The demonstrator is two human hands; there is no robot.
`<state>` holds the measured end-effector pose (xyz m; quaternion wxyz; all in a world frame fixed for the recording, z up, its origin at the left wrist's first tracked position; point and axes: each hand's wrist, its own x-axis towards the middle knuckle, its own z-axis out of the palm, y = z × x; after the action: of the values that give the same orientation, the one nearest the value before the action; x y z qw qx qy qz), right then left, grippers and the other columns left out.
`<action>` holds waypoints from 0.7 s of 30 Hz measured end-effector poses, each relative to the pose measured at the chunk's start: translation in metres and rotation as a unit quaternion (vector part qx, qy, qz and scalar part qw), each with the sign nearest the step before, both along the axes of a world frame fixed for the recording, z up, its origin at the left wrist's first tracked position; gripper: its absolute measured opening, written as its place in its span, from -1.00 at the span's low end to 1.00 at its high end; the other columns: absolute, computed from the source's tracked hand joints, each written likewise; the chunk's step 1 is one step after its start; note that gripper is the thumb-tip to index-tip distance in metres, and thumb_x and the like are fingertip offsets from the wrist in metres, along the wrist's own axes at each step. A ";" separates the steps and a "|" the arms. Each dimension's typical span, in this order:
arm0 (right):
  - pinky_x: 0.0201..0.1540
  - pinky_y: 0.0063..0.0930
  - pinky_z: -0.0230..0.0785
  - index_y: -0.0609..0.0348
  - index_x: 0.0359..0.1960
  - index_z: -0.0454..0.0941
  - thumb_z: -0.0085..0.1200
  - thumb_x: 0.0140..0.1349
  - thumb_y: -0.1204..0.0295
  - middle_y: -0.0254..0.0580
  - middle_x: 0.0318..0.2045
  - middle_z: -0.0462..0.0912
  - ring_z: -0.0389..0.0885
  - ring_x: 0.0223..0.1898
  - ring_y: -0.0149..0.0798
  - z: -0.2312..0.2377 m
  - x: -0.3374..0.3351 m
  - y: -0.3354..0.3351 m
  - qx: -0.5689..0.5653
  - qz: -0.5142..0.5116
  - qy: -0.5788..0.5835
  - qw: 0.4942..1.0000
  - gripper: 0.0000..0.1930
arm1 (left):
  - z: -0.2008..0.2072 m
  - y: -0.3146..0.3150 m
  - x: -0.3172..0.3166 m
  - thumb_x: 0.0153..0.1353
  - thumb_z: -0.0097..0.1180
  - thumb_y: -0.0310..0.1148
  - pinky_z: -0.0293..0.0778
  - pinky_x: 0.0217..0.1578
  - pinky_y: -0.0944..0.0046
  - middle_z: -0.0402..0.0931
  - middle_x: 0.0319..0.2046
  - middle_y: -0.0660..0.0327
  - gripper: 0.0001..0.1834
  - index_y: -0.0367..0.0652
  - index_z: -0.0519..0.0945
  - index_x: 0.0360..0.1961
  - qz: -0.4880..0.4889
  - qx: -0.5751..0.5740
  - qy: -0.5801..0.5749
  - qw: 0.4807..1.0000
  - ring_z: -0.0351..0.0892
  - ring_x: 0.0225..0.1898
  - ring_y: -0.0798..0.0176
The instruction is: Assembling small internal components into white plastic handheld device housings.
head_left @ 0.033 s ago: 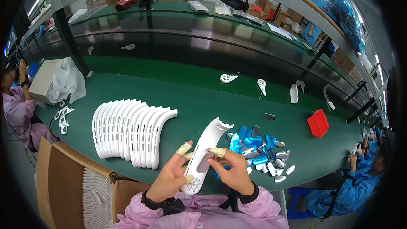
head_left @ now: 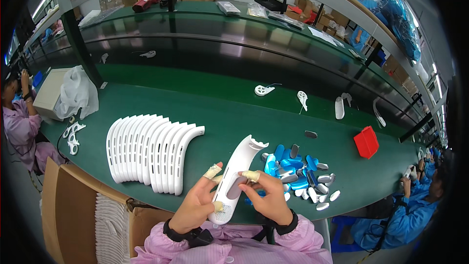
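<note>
My left hand (head_left: 195, 204) holds a curved white plastic shell (head_left: 250, 152), with its thumb on the perforated lower end and its fingers along the left side. Tape is wrapped round several fingertips. My right hand (head_left: 268, 196) pinches a grey oval plate (head_left: 236, 187) between thumb and taped index finger. That plate lies at the shell's face, over its lower half; whether it is fully seated I cannot tell. Right of the shell is a pile of oval plates (head_left: 299, 181), some covered in blue film, others bare and shiny. A row of similar white shells (head_left: 146, 154) stands to the left.
An open cardboard box (head_left: 68, 210) with more white shells is at lower left. A red bin (head_left: 366, 142) sits on the green table (head_left: 210, 112) at right. White parts (head_left: 264, 90) lie on the belt beyond. Co-workers (head_left: 410, 210) sit on both sides; a white bag (head_left: 78, 93) is far left.
The white parts on the belt have shifted very slightly to the right. My hands, the shell and the oval plate are almost unmoved.
</note>
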<state>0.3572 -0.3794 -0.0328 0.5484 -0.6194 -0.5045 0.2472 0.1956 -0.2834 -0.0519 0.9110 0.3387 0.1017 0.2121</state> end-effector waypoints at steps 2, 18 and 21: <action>-0.44 -0.60 0.41 0.28 -0.10 0.53 0.13 0.08 0.63 -0.17 -0.43 0.53 0.53 -0.48 -0.39 -0.001 0.001 0.000 0.039 0.005 -0.077 0.996 -0.70 | -0.004 0.000 0.002 -0.03 0.11 -0.72 0.29 0.12 0.21 0.13 0.22 0.03 -0.04 -0.18 -0.12 0.36 -0.004 -0.005 0.000 1.000 0.28 0.18 0.15; -0.32 -0.64 0.46 0.35 -0.02 0.42 0.24 0.06 0.54 -0.21 -0.27 0.59 0.58 -0.26 -0.44 -0.012 0.000 -0.007 -0.032 -0.018 0.184 0.982 -0.57 | -0.004 -0.017 0.009 0.09 0.01 -0.69 0.11 0.19 0.29 0.12 0.22 0.06 -0.10 -0.26 -0.25 0.36 0.075 0.215 0.043 0.973 0.21 0.21 0.23; -0.21 -0.54 0.50 0.42 -0.04 0.39 0.15 0.10 0.63 -0.10 -0.24 0.58 0.59 -0.26 -0.36 -0.011 0.003 -0.010 -0.053 -0.021 0.187 0.981 -0.63 | -0.014 -0.020 0.010 0.08 0.05 -0.68 0.16 0.16 0.25 0.16 0.18 0.03 -0.03 -0.19 -0.30 0.37 0.077 0.256 0.070 0.961 0.19 0.21 0.21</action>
<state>0.3599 -0.3890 -0.0434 0.6044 -0.6007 -0.3661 0.3740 0.2059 -0.3029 -0.0661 0.7653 0.5658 0.1329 0.2766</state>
